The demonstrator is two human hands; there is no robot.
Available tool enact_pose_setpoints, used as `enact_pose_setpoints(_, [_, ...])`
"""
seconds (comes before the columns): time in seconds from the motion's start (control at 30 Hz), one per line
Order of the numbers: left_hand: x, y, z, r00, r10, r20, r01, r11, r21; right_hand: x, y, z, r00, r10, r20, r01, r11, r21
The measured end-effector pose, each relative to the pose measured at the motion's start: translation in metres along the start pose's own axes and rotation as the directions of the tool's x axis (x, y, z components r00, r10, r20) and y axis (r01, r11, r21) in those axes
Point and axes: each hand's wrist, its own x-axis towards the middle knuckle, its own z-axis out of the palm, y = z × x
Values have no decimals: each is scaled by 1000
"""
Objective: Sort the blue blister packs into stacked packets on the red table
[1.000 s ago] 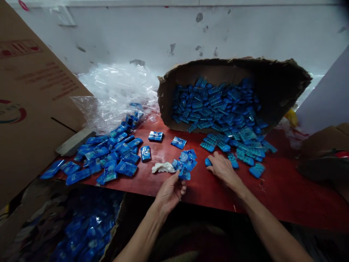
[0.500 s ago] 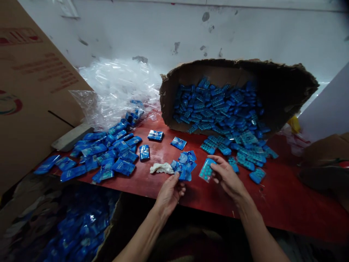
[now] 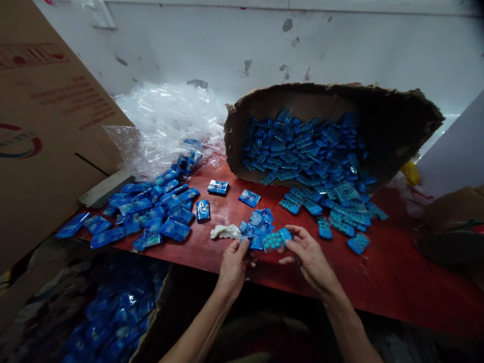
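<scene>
My right hand (image 3: 312,259) pinches a small clear packet of turquoise balls (image 3: 273,241) by its blue end, holding it sideways above the table edge. Thumb and forefinger of my left hand (image 3: 232,267) are closed at the near edge of a blue printed card (image 3: 247,237), beside several similar loose cards. The packet's far end reaches over these cards, close to my left fingertips. A crumpled white cloth (image 3: 225,232) lies just left of the cards.
A torn cardboard box (image 3: 236,166) on its side spills ball packets (image 3: 295,141) onto the red table (image 3: 401,272). On the left are a heap of blue packs (image 3: 176,229), clear plastic sleeves (image 3: 170,108) and a tall carton (image 3: 56,126). More blue packs (image 3: 113,312) fill a container below.
My right hand has turned the ball packet from nearly upright to sideways and brought it left, toward my left hand. The left hand stays by the cards.
</scene>
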Motion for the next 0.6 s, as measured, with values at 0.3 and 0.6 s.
enact_pose_setpoints(0.3, [2,5,-3,999,40,-18,-39,999,14,-8,11,4,996,-56,-75,54,998,-18])
enact_pose_setpoints(0.6, [0,4,0,999,28,-38,-29,999,-24,-16,21,12,979,-113,-169,115,993,7])
